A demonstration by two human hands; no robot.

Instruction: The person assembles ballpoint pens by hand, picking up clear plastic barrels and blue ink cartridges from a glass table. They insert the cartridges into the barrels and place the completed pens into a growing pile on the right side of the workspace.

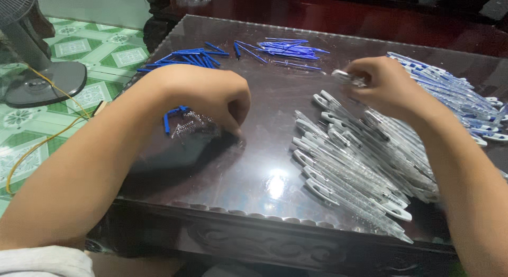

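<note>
Dark glossy counter [264, 171], bare glass open through the middle to the near edge. Clear pen barrels [354, 166] heaped toward the right edge. Right hand [389, 86], wrist bent, curls shut, pinching one barrel [344, 76]. Left hand [211, 97] arches knuckles-up, fingertips pressed together on small springs [190, 123] near the left edge.

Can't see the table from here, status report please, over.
Left hand pinching at small springs. Right hand shut on clear pen barrel. Barrel pile below; nothing in the way.
</note>
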